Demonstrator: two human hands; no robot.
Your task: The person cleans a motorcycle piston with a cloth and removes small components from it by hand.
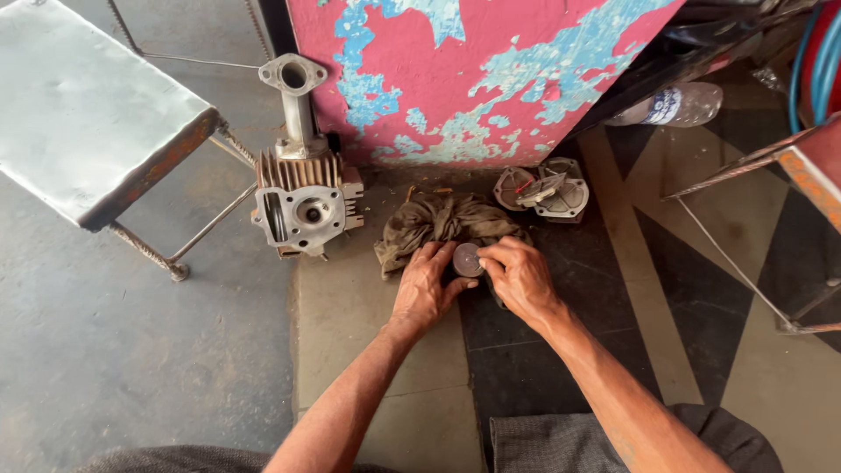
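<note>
Down on the floor, both hands meet over a small round metal part [467,259], likely a piston seen crown-up; the left hand [427,287] cups it from nine o'clock with fingers curled against its side, and the right hand [519,278] closes on it from three o'clock, fingertips pinching at its rim. The part sits at the near edge of a grimy brown rag [442,224], which lies bunched at twelve o'clock of the hands.

By my judgement the work is mid-way: a finned cylinder head [302,206] with its intake pipe stands apart at ten o'clock, and two round engine covers [543,191] lie at one o'clock, all separated and none refitted; the crown looks dull grey, so cleaning seems unfinished, though I cannot tell how much grime is left.

The surface is a worn patterned floor [631,289] of pale and dark tiles, giving way to bare grey concrete at nine o'clock; a wall of peeling pink paint [473,70] rises at twelve o'clock, a metal-topped stool [88,114] stands at ten, and a plastic bottle [670,105] lies at two.
</note>
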